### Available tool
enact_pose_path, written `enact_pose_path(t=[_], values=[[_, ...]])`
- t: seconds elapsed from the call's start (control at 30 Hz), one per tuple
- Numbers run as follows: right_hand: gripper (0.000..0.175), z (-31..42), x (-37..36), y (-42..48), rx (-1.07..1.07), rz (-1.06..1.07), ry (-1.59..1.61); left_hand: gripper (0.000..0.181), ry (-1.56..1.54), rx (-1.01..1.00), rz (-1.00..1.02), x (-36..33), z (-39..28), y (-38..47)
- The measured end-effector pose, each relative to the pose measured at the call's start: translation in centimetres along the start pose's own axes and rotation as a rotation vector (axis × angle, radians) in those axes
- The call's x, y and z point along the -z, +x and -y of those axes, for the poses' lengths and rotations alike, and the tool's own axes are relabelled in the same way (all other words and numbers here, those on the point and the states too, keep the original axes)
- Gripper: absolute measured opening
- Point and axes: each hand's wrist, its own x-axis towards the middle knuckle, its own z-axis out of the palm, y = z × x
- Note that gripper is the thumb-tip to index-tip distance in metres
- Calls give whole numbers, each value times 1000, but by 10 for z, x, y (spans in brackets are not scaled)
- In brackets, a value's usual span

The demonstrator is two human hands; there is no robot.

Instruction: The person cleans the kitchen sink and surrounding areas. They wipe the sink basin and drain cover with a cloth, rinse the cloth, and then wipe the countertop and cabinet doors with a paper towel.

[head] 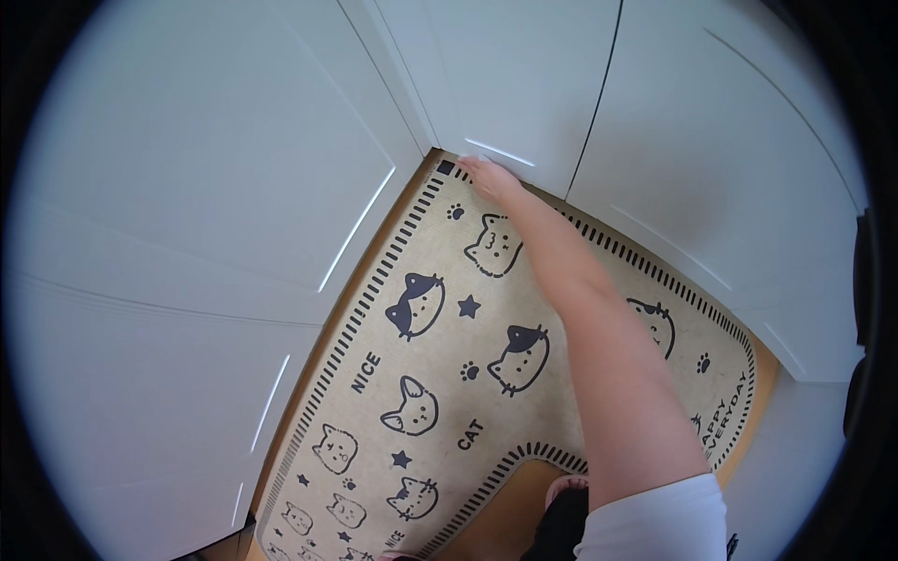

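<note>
My right hand (493, 180) reaches to the far corner of a beige floor mat (449, 350) with cat drawings. The fingers are at the mat's edge, against the foot of a white panelled cabinet door (519, 91). A small whitish patch shows by the fingertips; whether it is a cloth or part of the door cannot be told. The bare forearm crosses the mat from the lower right, where a white sleeve (659, 519) begins. My left hand is out of view.
White panelled fronts (210, 175) rise along the left and meet the right-hand fronts at the corner. Wooden floor (505, 508) shows inside the mat's bend. A foot in a pink slipper (561, 485) and dark trousers (565, 529) are at the bottom.
</note>
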Motion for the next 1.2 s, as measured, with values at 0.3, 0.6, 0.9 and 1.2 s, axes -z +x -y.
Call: enact_pose_path(t=[0.3,0.6,0.9,1.2], values=[[40,5,-51,-196,-5,-238,218,25,-33,-116,199,11,0,-14],[51,56,-60,-375,-409,-16,420,25,-124,3,361,11,-8,-4],[41,-23,3,-370,-909,-307,323,30,-175,270,489,4,-3,8],[48,-119,45,-344,-1114,-601,403,29,-46,218,453,3,-24,-3]])
